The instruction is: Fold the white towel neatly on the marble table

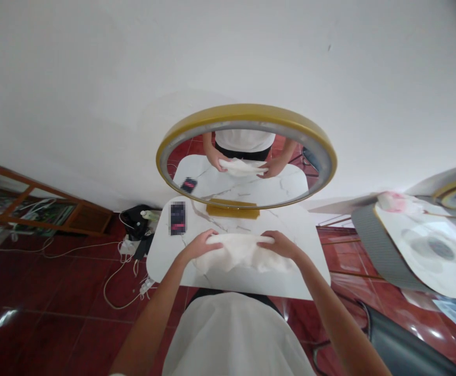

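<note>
A crumpled white cloth (240, 251) lies on a white marble-patterned table (228, 222) in front of me. My left hand (200, 243) is closed on the cloth's left end. My right hand (282, 244) is closed on its right end. Both hands rest low on the tabletop. A round gold-framed mirror (247, 156) stands at the table's far edge and reflects my hands and the cloth.
A dark phone (177, 218) lies on the table at the far left. Cables and a black bag (136, 222) sit on the red tiled floor to the left. A second table with a mirror (427, 245) stands at the right, a grey chair (400, 344) below it.
</note>
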`<state>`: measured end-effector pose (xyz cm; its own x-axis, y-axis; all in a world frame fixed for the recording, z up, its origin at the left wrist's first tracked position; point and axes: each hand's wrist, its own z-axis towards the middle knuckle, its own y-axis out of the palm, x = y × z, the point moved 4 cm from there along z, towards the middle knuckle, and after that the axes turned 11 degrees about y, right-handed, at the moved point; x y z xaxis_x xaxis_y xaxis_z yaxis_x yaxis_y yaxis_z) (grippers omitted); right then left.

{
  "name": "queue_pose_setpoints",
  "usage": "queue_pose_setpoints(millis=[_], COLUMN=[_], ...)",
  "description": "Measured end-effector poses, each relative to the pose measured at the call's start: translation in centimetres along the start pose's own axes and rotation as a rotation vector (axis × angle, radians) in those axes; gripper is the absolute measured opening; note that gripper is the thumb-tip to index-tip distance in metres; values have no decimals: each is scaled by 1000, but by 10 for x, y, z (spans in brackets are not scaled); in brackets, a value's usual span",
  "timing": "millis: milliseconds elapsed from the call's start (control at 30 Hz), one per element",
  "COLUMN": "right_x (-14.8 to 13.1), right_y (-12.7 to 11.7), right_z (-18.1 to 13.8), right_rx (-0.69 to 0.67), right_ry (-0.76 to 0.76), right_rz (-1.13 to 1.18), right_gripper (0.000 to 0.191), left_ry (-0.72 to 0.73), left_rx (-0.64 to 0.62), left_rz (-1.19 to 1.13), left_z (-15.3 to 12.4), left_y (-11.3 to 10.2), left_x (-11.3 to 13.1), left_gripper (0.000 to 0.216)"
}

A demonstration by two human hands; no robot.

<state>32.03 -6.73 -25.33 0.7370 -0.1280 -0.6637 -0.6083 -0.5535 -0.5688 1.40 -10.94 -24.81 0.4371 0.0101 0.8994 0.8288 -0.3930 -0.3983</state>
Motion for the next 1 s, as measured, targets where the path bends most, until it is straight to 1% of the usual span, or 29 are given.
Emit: queue_pose_setpoints(millis=[67,133,167,200,233,267,333,367,400,433,500,567,667,733,800,867,933,1000], right_x=[-4,-4,-3,-1,2,6,15,20,26,32,45,61,84,97,105,110,113,116], right_y=[-11,-15,-15,-16,-17,-18,-16,-12,-6,2,19,37,59,71,79,84,86,85], right_z=[-3,-4,-3,-1,2,6,13,14,14,13,7,-3,-20,-30,-37,-40,-41,-38], right_rx=[-89,-239,-293,-295,-243,-152,55,132,176,195,213,202,166,140,132,141,168,185], right_ry=[53,98,98,82,62,46,39,56,85,120,203,303,462,548,605,639,662,672], right_rz=[5,56,83,84,59,15,-87,-134,-177,-215,-298,-347,-389,-411,-420,-426,-387,-288], right_gripper=[37,40,40,39,36,32,25,25,27,29,26,27,45,56,61,63,61,53], left_ry=[-14,-74,-106,-128,-138,-134,-103,-91,-93,-114,-201,-281,-401,-481,-544,-581,-592,-585], left_rx=[-20,-110,-150,-166,-149,-98,63,136,202,258,338,380,412,427,451,473,475,461], left_rz=[10,-37,-68,-81,-60,7,231,341,416,448,372,330,267,205,141,68,-32,-159], left_z=[4,8,9,11,14,16,20,19,17,13,1,-15,-38,-50,-58,-61,-60,-57], left_y=[-8,-12,-12,-13,-15,-17,-21,-20,-18,-14,-1,15,38,48,52,52,51,49], left_x=[5,2,-1,-5,-10,-14,-25,-31,-38,-46,-67,-85,-106,-116,-122,-125,-125,-121], left_gripper=[37,38,39,40,39,36,30,29,28,29,31,34,43,45,42,37,31,26])
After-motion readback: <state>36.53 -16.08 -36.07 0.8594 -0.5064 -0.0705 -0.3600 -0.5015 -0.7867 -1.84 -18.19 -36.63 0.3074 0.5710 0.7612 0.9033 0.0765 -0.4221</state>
